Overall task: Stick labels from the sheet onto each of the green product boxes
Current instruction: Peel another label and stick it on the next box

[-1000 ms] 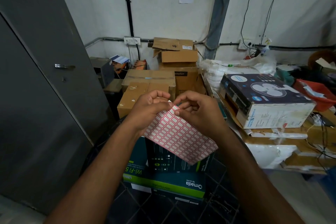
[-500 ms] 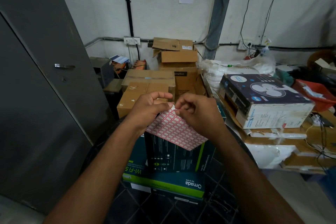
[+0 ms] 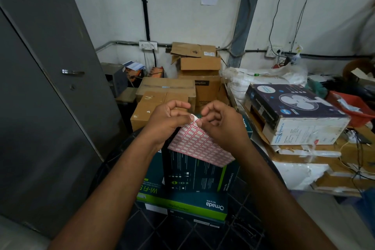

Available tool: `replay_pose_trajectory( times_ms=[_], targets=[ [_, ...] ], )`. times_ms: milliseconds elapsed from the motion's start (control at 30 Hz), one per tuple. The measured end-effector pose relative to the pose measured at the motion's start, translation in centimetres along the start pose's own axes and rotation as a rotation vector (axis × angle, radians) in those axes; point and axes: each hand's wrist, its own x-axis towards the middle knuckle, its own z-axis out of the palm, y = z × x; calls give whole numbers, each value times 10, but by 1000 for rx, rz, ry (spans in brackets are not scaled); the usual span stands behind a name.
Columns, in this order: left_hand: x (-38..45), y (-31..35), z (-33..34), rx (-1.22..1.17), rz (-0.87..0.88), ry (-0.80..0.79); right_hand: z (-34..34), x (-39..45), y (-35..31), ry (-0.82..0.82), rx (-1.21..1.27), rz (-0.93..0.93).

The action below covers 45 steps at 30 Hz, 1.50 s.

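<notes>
Both forearms reach forward; the left hand and right hand pinch the top corner of one red-gridded label sheet, held above three visible green product boxes stacked below.

Left hand: fingers curled, thumb and forefinger pinching.
Right hand: fingers curled, fingertips seemingly pinching, just beside left thumb.

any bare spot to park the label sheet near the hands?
Flat top of the brown cartons just beyond both hands looks bare. The fan box lid to the right too. Under the label sheet, the green boxes are stacked tight; the right bench is crowded.
</notes>
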Motion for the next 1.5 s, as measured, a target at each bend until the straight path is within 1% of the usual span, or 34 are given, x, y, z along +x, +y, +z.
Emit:
replay_pose_trajectory(
  times_ms=[67, 133, 233, 367, 433, 533, 733, 833, 1033, 1133, 1300, 1500],
  targets=[
    [-1, 0, -1, -2, 8, -13, -3, 1, 0, -2, 44, 42],
    [-1, 0, -2, -1, 14, -20, -7, 3, -2, -52, 77, 44],
    [-1, 2, -2, -1, 17, -32, -10, 4, -6, -132, 56, -28],
    [-2, 4, -3, -6, 4, -39, -14, 7, -7, -146, 49, -73],
    [-1, 5, -4, -22, -9, -58, -13, 8, -7, -130, 38, -89],
    [-1, 6, -5, -40, -22, -66, -11, 7, -6, -60, 14, -138],
    [-1, 4, -8, -20, -17, -65, -9, 6, -8, -31, -190, -372],
    [0, 2, -9, -13, -8, -72, -8, 10, -1, -14, -285, -446],
    [1, 2, -9, -47, -30, -65, -5, 12, 8, 74, -335, -588],
    [1, 4, -8, -53, -37, -65, -3, 12, 8, 116, -327, -589],
    [1, 6, -7, -25, -32, -67, -5, 11, 5, 94, -334, -547],
    [1, 7, -2, -47, -46, -20, -2, 9, 10, 129, -321, -536]
  ],
)
